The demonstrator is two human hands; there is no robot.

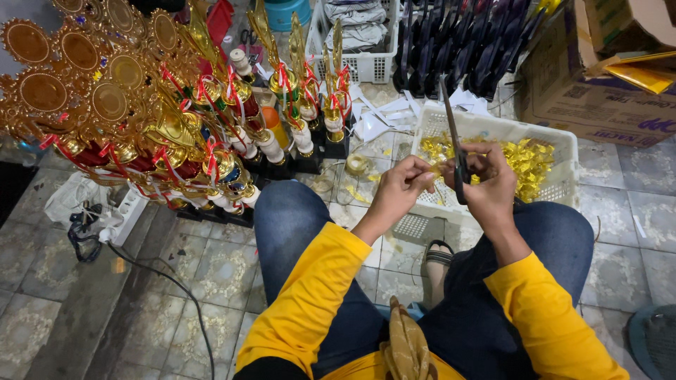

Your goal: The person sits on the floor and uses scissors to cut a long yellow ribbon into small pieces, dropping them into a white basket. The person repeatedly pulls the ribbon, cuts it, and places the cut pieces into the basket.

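Observation:
My right hand [491,184] grips a pair of dark scissors [454,141] with the blades pointing up and away. Just left of it, my left hand [401,188] pinches a small strip of gold ribbon [431,171] that meets the scissors between the two hands. Both hands hover over the near rim of a white plastic basket [493,127] holding a heap of cut gold ribbon pieces [524,160]. I sit on the tiled floor in yellow sleeves and blue jeans, knees apart.
A crowd of gold trophies with red ribbons [162,119] stands at left on black bases. Cardboard boxes [598,84] sit at the far right, a white crate [359,42] and dark trophy parts [465,49] at the back. A power strip with cables [120,218] lies at left.

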